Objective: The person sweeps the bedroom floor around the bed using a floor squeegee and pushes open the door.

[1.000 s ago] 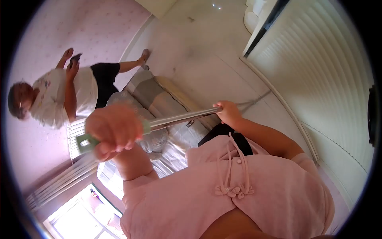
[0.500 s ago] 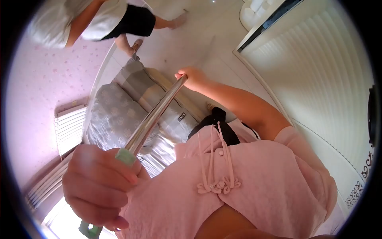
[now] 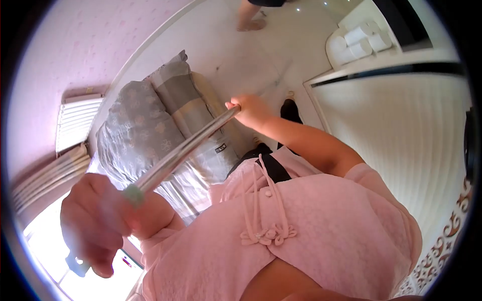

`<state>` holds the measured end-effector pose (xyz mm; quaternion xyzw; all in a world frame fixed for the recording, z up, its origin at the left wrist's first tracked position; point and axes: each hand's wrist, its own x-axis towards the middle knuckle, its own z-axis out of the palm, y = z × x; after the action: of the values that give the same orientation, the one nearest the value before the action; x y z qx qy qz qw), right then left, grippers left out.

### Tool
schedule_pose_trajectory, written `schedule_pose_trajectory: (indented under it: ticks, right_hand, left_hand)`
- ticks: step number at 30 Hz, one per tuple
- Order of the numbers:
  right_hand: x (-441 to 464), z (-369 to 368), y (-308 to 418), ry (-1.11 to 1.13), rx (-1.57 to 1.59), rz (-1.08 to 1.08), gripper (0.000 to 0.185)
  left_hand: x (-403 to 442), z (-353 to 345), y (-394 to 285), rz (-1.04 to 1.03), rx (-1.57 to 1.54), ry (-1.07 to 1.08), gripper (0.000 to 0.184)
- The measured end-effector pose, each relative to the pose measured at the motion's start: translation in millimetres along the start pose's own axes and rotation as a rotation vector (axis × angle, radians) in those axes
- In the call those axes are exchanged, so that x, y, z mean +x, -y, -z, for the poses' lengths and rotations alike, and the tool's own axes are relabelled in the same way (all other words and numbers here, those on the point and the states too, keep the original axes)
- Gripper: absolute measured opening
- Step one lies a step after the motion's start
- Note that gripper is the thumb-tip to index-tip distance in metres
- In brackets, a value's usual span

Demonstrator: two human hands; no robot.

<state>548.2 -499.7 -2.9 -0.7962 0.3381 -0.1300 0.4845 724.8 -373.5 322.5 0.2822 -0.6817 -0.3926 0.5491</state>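
My left hand point(image 3: 95, 223), at the lower left and blurred, is wrapped round the pale green handle point(image 3: 132, 195) of a shiny metal pole point(image 3: 186, 150). A bit of the handle with a hole in it sticks out below the fist. Farther along, my right hand point(image 3: 249, 111) grips the pole with its fingers closed. The pole slants up to the right between the two hands, over grey bedding point(image 3: 140, 123). Whatever lies past my right hand is hidden or too faint to make out.
A person's lower leg point(image 3: 248, 17) shows at the top on the pale floor point(image 3: 221, 45). White ribbed panels point(image 3: 381, 125) stand at the right, near a shelf with white rolls point(image 3: 359, 42). At the left are a pink wall point(image 3: 100, 45), a blind point(image 3: 78, 120) and a bright window point(image 3: 47, 251).
The view has swung, and the other person has slid up mostly out of sight. The pole has swung from nearly level to a steeper slant. Both hands have kept hold of it.
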Motion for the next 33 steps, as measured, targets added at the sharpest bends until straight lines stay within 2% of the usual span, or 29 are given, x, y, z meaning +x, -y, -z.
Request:
schedule_pose_trajectory:
  ticks: [2, 3, 5, 7, 10, 12, 15, 17, 19, 21, 22, 23, 24, 25, 26, 27, 28, 29, 31, 33]
  right_hand:
    - [4.8, 12.4, 4.0, 0.005, 0.020, -0.019, 0.043]
    - [15.5, 17.7, 1.3, 0.019, -0.021, 0.040, 0.044]
    - [41.2, 35.5, 5.2, 0.176, 0.082, -0.025, 0.042]
    - [63.5, 61.4, 9.0, 0.340, 0.161, -0.090, 0.038]
    - [91.9, 89.9, -1.7, 0.437, 0.214, -0.092, 0.034]
    - [110.3, 106.4, -5.1, 0.470, 0.239, -0.119, 0.032]
    - [143.8, 113.2, -12.3, 0.461, 0.301, -0.177, 0.030]
    - [172.1, 115.7, -14.3, 0.500, 0.347, -0.146, 0.027]
    - [208.0, 120.0, -13.4, 0.698, 0.309, -0.129, 0.021]
    - [251.1, 149.7, 3.9, 0.834, -0.264, 0.233, 0.027]
    - [275.5, 157.2, -10.2, 0.678, -0.103, 0.469, 0.029]
    - [297.4, 163.9, -16.9, 0.506, 0.063, 0.702, 0.031]
    - [280.1, 208.9, 48.1, 0.377, 0.102, 0.379, 0.018]
    - [277.4, 233.5, 84.8, 0.407, 0.215, 0.505, 0.049]
    - [277.6, 244.7, 111.2, 0.444, 0.294, 0.651, 0.049]
    - [275.7, 250.6, 140.1, 0.489, 0.357, 0.793, 0.049]
    - [275.1, 256.9, 165.5, 0.542, 0.420, 0.908, 0.050]
    - [277.8, 264.7, 181.4, 0.610, 0.481, 0.978, 0.051]
    - [309.5, 298.7, 182.3, 0.899, 0.543, 0.978, 0.050]
    - [326.7, 317.9, 187.7, 1.090, 0.573, 1.031, 0.053]
  left_hand:
    - [21.9, -4.1, 13.6, -0.080, -0.021, -0.044, 0.042]
    - [23.1, -1.0, 21.1, -0.095, -0.078, -0.172, 0.045]
    - [38.6, 7.7, 33.3, -0.106, -0.157, -0.387, 0.038]
    - [66.9, 27.2, 45.9, -0.151, -0.186, -0.361, 0.031]
    - [107.0, 55.7, 66.3, -0.186, -0.194, -0.170, 0.032]
    - [139.2, 79.0, 79.5, -0.116, -0.226, -0.135, 0.030]
    - [175.1, 121.4, 97.2, -0.016, -0.258, -0.101, 0.040]
    - [159.5, 133.9, 116.6, 0.013, -0.006, -0.620, 0.029]
    - [140.5, 142.7, 161.1, 0.084, 0.355, -1.006, 0.025]
    - [118.3, 127.0, 227.7, 0.257, 0.633, -1.151, 0.023]
    - [110.4, 112.9, 268.0, 0.368, 0.695, -1.133, 0.024]
    - [107.7, 92.6, 299.6, 0.564, 0.885, -0.917, 0.024]
    - [95.1, 70.6, 343.0, 0.584, 0.280, -1.139, 0.019]
    - [95.1, 50.0, 385.7, 0.442, 0.194, -1.215, 0.018]
    - [95.3, 28.9, 427.7, 0.294, 0.112, -1.274, 0.017]
    - [99.7, 13.2, 441.3, 0.689, 0.475, -1.144, 0.016]
    - [94.0, -3.7, 482.6, 0.777, 0.368, -1.092, 0.020]
    - [91.3, -18.9, 490.3, 0.868, 0.210, -1.097, 0.025]
    - [87.2, -37.4, 478.1, 0.957, 0.169, -0.903, 0.027]
    - [91.8, -49.3, 454.0, 1.045, 0.225, -0.866, 0.026]
